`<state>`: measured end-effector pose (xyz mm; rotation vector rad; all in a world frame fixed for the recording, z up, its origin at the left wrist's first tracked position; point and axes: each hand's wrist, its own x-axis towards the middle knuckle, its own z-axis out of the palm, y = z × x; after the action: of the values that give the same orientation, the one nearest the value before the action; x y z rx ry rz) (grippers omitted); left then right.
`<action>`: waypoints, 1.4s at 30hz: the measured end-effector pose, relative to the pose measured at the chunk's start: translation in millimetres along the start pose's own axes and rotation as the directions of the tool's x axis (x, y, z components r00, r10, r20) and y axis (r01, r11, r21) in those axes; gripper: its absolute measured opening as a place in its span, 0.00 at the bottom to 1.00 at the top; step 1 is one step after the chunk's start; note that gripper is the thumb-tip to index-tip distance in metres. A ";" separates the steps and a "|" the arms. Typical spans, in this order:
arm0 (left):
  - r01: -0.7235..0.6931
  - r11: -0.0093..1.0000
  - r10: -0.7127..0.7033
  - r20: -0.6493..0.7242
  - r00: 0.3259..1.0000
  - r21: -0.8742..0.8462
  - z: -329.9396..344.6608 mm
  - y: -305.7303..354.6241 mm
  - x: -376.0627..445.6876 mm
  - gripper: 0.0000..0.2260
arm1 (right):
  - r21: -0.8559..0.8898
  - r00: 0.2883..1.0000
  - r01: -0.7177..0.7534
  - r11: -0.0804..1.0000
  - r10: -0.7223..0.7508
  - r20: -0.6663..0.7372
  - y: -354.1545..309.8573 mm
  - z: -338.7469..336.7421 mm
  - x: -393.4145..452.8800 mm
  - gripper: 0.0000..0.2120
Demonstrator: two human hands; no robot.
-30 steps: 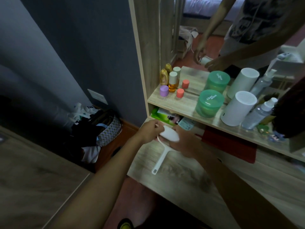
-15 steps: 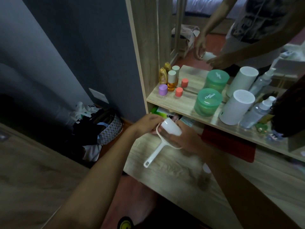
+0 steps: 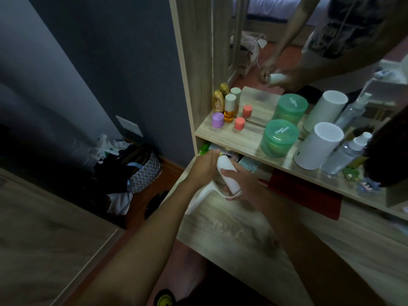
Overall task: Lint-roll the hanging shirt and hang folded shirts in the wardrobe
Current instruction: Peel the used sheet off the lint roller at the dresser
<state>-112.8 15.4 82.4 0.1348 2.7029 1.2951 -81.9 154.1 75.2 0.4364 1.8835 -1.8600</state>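
Note:
A white lint roller (image 3: 227,174) is held over the lower wooden desk surface (image 3: 231,230), its handle pointing down-left toward the desk edge. My left hand (image 3: 204,167) grips the top end of the roller's drum. My right hand (image 3: 245,184) wraps the lower part of the drum, fingers curled around it. No shirt or wardrobe rail shows in the head view. A mirror at the back reflects the hands and the roller.
The upper shelf (image 3: 242,140) carries small bottles, a purple jar (image 3: 218,120), two coral caps, a green tub (image 3: 279,138), a white cylinder (image 3: 319,149) and a spray bottle (image 3: 346,153). Bags (image 3: 136,166) sit on the floor left. A red folder (image 3: 304,193) lies under the shelf.
The roller's drum has turned more upright and risen slightly between my hands. My left hand has shifted up onto the drum's top end; the handle has swung lower-left.

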 end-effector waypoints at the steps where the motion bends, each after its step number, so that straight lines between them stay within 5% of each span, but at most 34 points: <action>1: -0.015 1.000 0.015 -0.027 1.000 -0.012 -0.4 -0.8 0.2 0.18 | -0.032 1.000 0.008 0.999 -0.008 0.025 -1.7 -1.7 3.5 0.21; 7: 0.005 1.000 -0.005 0.004 1.000 -0.001 4.9 -11.3 5.1 0.14 | -0.309 0.991 0.131 0.942 -0.137 0.002 -5.8 -2.6 10.5 0.26; 13: -0.158 0.940 0.140 0.082 0.987 0.302 5.6 -16.7 0.5 0.07 | -0.530 0.972 0.170 0.831 -0.228 -0.046 -3.1 5.7 5.4 0.26; 18: -0.127 0.940 0.116 0.052 0.992 0.318 9.6 -16.2 4.5 0.06 | -0.652 0.971 0.085 0.754 -0.208 -0.115 -7.7 12.3 4.1 0.35; 22: -0.131 0.951 0.118 0.063 0.991 0.279 14.9 -17.2 3.4 0.07 | -0.750 0.972 0.091 0.655 -0.221 -0.076 -4.6 5.7 5.9 0.29; 26: -0.167 0.949 0.163 0.037 0.986 0.267 15.1 -15.1 4.4 0.08 | -0.728 0.953 0.151 0.668 -0.295 -0.073 1.0 3.5 4.4 0.29; 30: 0.007 1.000 -0.006 0.059 0.998 -0.025 17.7 -16.1 3.5 0.16 | -0.558 0.949 0.230 0.797 -0.311 -0.054 0.9 -0.1 3.3 0.22; 37: 0.316 0.836 -0.178 0.322 0.930 -0.449 20.6 -14.2 -1.6 0.23 | -0.202 0.996 0.073 0.977 -0.080 -0.026 -4.4 -1.0 -8.5 0.21; 42: 0.441 0.716 -0.288 0.347 0.893 -0.542 22.7 -16.1 10.9 0.20 | -0.432 0.944 0.253 0.866 -0.319 -0.085 6.7 6.8 -1.5 0.24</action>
<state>-120.1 24.3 54.9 -0.2915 1.8515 1.7882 -76.5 147.6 70.4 0.1618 2.4916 -1.5567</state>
